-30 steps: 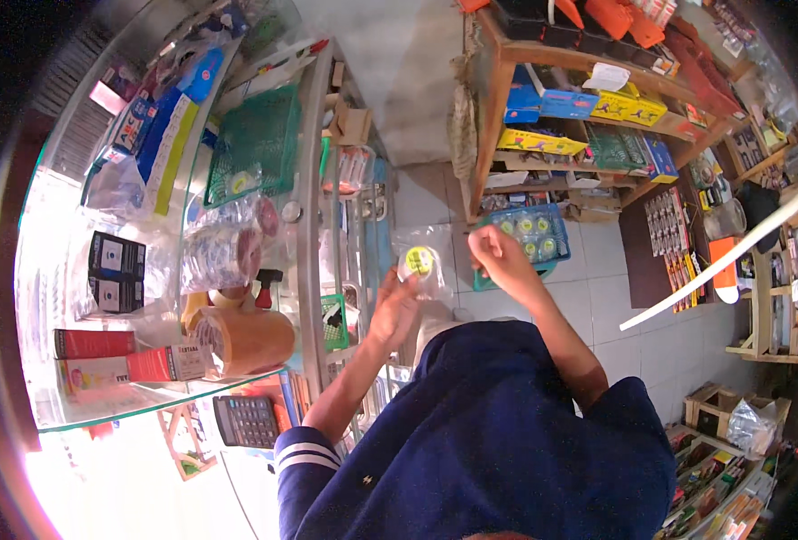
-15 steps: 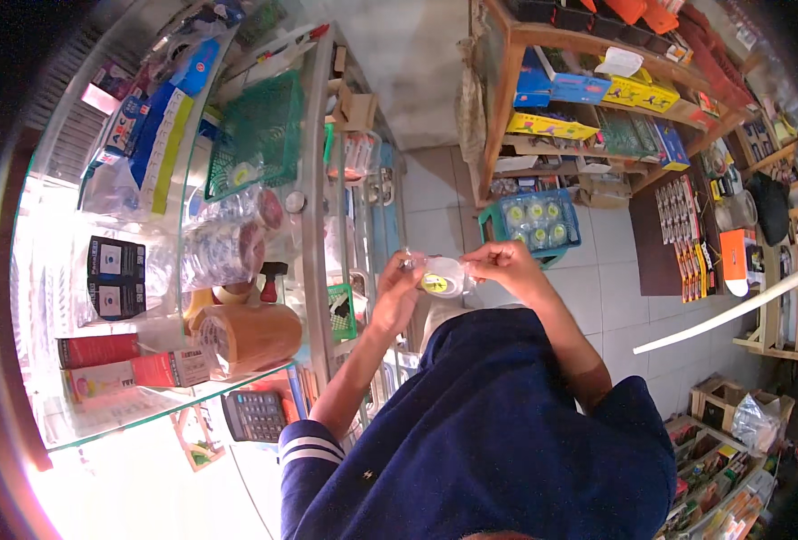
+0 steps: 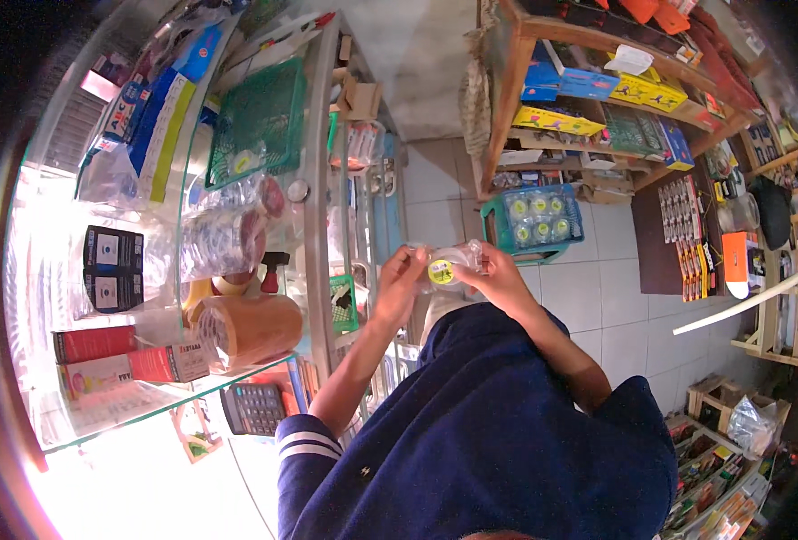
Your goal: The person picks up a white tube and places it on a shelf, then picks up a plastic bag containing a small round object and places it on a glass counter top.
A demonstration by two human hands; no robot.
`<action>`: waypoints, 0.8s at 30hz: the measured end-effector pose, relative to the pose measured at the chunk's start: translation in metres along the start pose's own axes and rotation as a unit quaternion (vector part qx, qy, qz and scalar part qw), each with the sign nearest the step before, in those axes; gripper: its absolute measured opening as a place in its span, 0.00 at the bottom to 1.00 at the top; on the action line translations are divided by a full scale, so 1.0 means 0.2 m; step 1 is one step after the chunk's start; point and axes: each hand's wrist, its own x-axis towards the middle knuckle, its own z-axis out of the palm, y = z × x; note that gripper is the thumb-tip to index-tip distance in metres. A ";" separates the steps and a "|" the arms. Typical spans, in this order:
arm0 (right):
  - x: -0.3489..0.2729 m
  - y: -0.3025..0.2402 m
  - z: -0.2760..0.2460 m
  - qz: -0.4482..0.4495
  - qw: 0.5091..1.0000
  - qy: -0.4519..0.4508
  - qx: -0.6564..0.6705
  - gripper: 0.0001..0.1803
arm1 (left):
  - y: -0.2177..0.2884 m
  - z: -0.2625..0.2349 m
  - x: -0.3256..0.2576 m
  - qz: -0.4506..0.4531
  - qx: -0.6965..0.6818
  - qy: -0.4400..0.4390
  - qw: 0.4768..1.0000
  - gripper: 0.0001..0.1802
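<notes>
In front of my chest, both hands hold a clear plastic packet with a round yellow-green label (image 3: pixel 441 272). My left hand (image 3: pixel 399 283) pinches its left side between thumb and fingers. On the opposite side, the fingers of my right hand (image 3: pixel 498 279) are closed on the crinkled clear plastic, with the thumb near the label. What lies inside the packet is too blurred to make out. Beyond my right hand, a blue basket (image 3: pixel 581 222) holds several clear items with similar round labels.
To my left stands a glass display case with wide tape rolls (image 3: pixel 248 331), a green basket (image 3: pixel 257 121) and a calculator (image 3: pixel 255 409). A wooden shelf (image 3: pixel 498 126) with boxes is ahead on the right. A long white tube (image 3: pixel 741 301) juts in from the right.
My right hand has come down and closer to my left hand. The packet's label now faces up more squarely, and its clear plastic is bunched near the right fingers.
</notes>
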 end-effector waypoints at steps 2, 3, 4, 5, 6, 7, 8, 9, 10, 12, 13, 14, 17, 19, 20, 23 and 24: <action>0.01 0.01 0.01 0.006 1.000 0.009 0.023 0.19 | -0.03 -0.01 0.01 0.044 0.055 0.009 0.997 0.12; 0.01 0.03 0.00 0.004 0.999 0.011 0.038 0.18 | -0.03 -0.02 0.02 0.050 0.066 0.013 0.996 0.12; 0.01 0.04 0.00 0.003 0.998 0.013 0.053 0.17 | -0.03 -0.03 0.02 0.055 0.077 0.018 0.995 0.13; 0.02 0.05 0.00 0.004 0.998 0.013 0.057 0.17 | -0.03 -0.02 0.02 0.061 0.087 0.023 0.994 0.13; 0.01 0.05 0.01 0.006 0.998 0.014 0.061 0.17 | -0.04 -0.02 0.02 0.067 0.105 0.038 0.992 0.14; 0.01 0.06 0.01 0.007 0.998 0.014 0.065 0.16 | -0.04 -0.01 0.01 0.072 0.122 0.052 0.988 0.14; 0.01 0.06 0.01 0.005 0.997 0.013 0.074 0.16 | -0.03 -0.01 0.01 0.078 0.142 0.066 0.985 0.14; 0.01 0.06 0.01 0.004 0.996 0.012 0.083 0.16 | -0.03 0.01 0.00 0.089 0.140 0.070 0.984 0.14; 0.01 0.07 0.01 0.002 0.996 0.012 0.092 0.16 | -0.02 0.03 -0.01 0.099 0.138 0.074 0.983 0.14; 0.01 0.09 0.01 -0.007 0.996 0.012 0.091 0.16 | -0.03 0.02 -0.01 0.109 0.136 0.076 0.982 0.13; 0.02 0.09 0.01 -0.011 0.996 0.013 0.091 0.16 | -0.06 0.00 -0.01 0.109 0.136 0.073 0.982 0.13; 0.02 0.09 0.01 -0.011 0.996 0.012 0.089 0.16 | -0.05 -0.01 0.00 0.108 0.136 0.069 0.982 0.12; 0.04 0.05 0.00 -0.017 0.996 0.013 0.082 0.16 | -0.01 -0.03 0.01 0.073 0.135 0.036 0.988 0.11; 0.04 0.01 -0.01 -0.032 0.996 0.019 0.077 0.16 | 0.03 -0.01 0.00 0.027 0.081 0.005 0.996 0.10; 0.06 0.01 -0.02 -0.029 0.997 0.017 0.072 0.16 | 0.05 0.00 0.00 0.004 0.053 -0.010 0.999 0.10; 0.10 0.02 -0.06 -0.017 0.998 0.011 0.055 0.16 | 0.06 0.00 0.00 0.014 0.119 -0.096 0.988 0.17; 0.10 0.01 -0.06 -0.011 0.999 0.010 0.048 0.16 | 0.06 -0.01 0.00 0.007 0.105 -0.093 0.990 0.17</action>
